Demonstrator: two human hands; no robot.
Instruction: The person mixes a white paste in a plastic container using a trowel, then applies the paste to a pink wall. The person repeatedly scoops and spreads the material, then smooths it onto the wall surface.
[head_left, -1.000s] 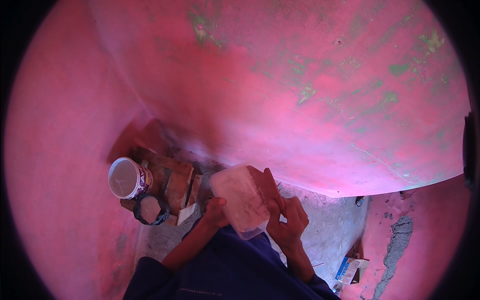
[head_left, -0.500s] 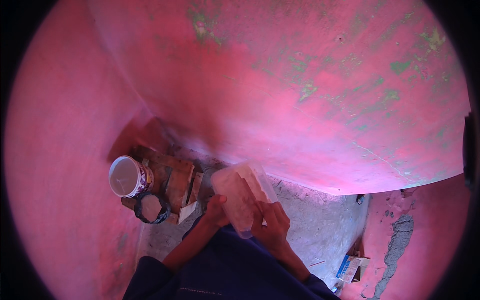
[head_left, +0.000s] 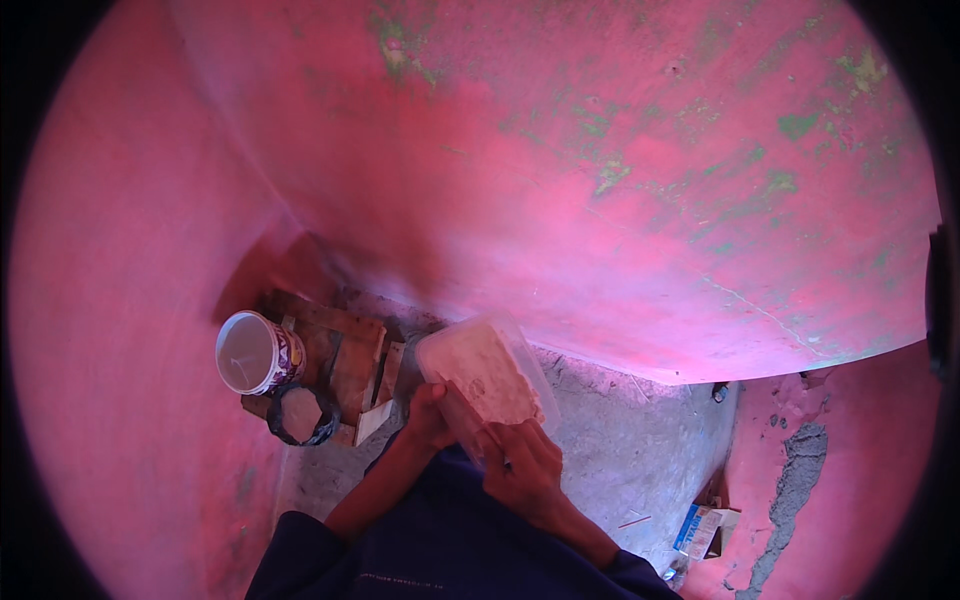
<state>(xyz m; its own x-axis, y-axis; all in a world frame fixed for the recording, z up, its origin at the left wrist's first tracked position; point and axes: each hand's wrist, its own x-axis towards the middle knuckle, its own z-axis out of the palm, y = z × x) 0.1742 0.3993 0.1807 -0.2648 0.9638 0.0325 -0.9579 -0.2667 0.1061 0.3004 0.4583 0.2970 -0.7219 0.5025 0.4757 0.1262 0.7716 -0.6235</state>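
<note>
A clear plastic tub (head_left: 540, 375) with pale, paste-like material (head_left: 485, 365) in it is in front of my body, tilted. My left hand (head_left: 430, 420) grips its near left side, thumb over the rim. My right hand (head_left: 525, 470) is closed on a flat, wide scraper (head_left: 463, 412), its long blade lying inside the tub along the near left wall. The scraper's handle is hidden by my fingers. The paste beyond the blade looks uneven, with a ragged edge on the right.
On the left, a white bucket (head_left: 247, 353) and a black-bag-lined container (head_left: 302, 415) with grey contents stand on a wooden pallet (head_left: 355, 370). A pink wall (head_left: 560, 200) with green patches rises ahead. A blue and white carton (head_left: 700, 530) lies right, near a grey-patched wall (head_left: 795, 490).
My right hand has drawn the scraper toward me and to the left, across the tub to its near side. More paste surface shows. My left hand keeps its hold.
</note>
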